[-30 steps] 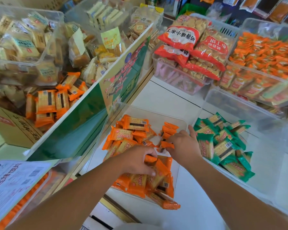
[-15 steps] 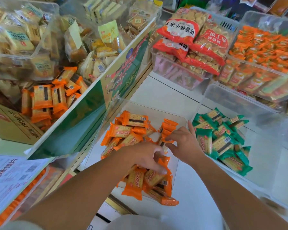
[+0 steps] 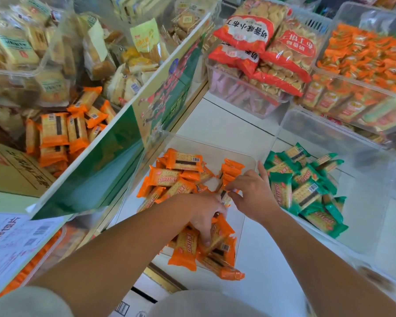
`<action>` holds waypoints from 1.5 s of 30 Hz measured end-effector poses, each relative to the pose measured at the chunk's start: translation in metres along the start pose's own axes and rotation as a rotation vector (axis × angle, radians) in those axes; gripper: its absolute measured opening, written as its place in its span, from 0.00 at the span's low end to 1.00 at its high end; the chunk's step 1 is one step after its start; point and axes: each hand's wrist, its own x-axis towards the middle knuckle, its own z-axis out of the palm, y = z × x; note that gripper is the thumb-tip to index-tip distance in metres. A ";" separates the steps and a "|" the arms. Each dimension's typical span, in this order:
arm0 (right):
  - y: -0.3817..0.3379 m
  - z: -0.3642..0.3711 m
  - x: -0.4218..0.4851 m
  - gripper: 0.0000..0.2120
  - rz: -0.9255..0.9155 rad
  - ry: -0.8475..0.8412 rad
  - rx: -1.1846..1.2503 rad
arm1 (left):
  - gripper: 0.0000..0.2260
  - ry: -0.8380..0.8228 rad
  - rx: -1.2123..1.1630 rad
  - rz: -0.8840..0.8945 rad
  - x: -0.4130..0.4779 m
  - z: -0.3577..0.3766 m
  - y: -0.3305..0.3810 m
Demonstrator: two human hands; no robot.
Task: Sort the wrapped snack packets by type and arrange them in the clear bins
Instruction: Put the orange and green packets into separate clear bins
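A loose bundle of orange packets (image 3: 188, 248) is gripped under the curled fingers of the left hand (image 3: 201, 213), palm down, at the near end of the clear bin (image 3: 215, 146). An upright packet in the short row is pinched by the right hand (image 3: 254, 197), close beside. Light, slippery film over brittle crackers is to be expected: flat sides are best held, never squeezed. Green packets (image 3: 304, 191) are seen in the neighbouring bin (image 3: 329, 133).
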 end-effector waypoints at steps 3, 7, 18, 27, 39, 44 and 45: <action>-0.001 -0.004 0.000 0.07 0.000 -0.033 0.000 | 0.32 0.093 -0.061 0.045 -0.006 0.010 -0.006; -0.016 -0.025 -0.009 0.06 -0.010 -0.086 -0.043 | 0.23 0.177 -0.314 0.051 -0.017 0.027 -0.018; -0.055 -0.042 -0.045 0.11 0.207 -0.130 0.248 | 0.33 0.311 -0.525 -0.059 -0.027 0.053 -0.027; -0.037 -0.045 -0.021 0.11 0.163 -0.028 -0.087 | 0.17 0.379 -0.206 -0.069 -0.026 0.060 -0.011; -0.040 -0.015 -0.023 0.14 0.169 -0.135 -0.060 | 0.14 0.690 -0.567 -0.078 -0.018 0.064 -0.012; -0.035 -0.020 -0.041 0.11 0.080 -0.142 0.089 | 0.12 0.669 -0.720 -0.039 -0.010 0.064 -0.005; -0.034 -0.018 -0.040 0.10 0.062 -0.146 0.044 | 0.13 0.671 -0.722 -0.034 -0.011 0.062 -0.003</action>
